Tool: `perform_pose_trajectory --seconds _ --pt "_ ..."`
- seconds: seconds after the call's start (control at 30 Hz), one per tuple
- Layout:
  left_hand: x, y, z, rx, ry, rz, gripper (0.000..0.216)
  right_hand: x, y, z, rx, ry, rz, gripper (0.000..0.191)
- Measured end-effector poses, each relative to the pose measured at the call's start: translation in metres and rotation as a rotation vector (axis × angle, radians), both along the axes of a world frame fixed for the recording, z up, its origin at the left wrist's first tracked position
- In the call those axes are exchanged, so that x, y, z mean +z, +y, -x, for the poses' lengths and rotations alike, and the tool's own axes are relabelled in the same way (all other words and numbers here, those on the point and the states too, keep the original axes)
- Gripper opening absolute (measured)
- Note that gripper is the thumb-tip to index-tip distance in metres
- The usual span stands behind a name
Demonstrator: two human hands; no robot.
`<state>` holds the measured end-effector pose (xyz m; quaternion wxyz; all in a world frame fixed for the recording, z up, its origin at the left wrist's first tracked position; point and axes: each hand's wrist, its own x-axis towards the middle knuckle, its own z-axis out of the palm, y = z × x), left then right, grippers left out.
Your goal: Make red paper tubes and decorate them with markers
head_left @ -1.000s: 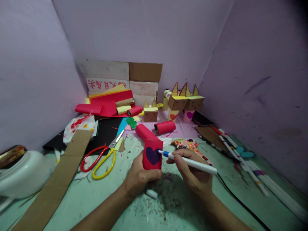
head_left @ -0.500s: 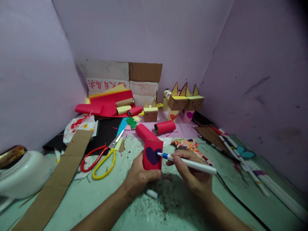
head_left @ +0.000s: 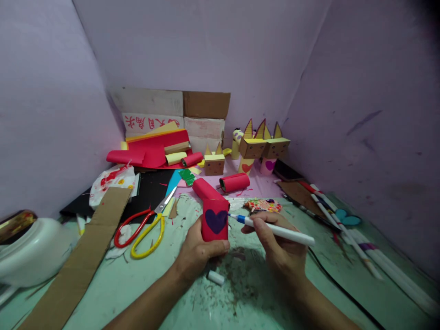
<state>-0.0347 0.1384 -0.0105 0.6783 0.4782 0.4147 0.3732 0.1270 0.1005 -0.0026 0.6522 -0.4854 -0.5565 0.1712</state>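
Note:
My left hand [head_left: 196, 254] grips an upright red paper tube [head_left: 215, 219] with a purple heart on its front, held just above the green table. My right hand [head_left: 280, 247] pinches a white marker with a blue tip [head_left: 275, 230]. The tip sits just right of the tube, a small gap away from the heart. A white marker cap [head_left: 216, 277] lies on the table below the tube.
Red and yellow scissors [head_left: 146, 227] lie left of the tube. A long cardboard strip [head_left: 79, 266] and a white jug [head_left: 32, 252] are further left. Red tubes [head_left: 234, 182], box-headed paper figures [head_left: 263, 147] and cardboard boxes [head_left: 178, 114] stand behind. Several pens [head_left: 343, 229] lie right.
The marker tip has drawn back to the right, off the purple heart. The tube has turned slightly so the heart faces me more squarely.

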Motion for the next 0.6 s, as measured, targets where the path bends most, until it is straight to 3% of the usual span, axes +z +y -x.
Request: perform_pose_trajectory --seconds 0.3,0.6 --pt "-0.0042 0.0013 0.0011 0.015 -0.022 -0.013 0.048 -0.0015 -0.0017 0.0047 0.051 0.034 0.088 0.016" --pt "-0.0043 0.0004 0.0025 0.019 -0.013 -0.026 0.050 -0.0006 0.0001 0.0038 0.024 0.015 0.069 0.017"
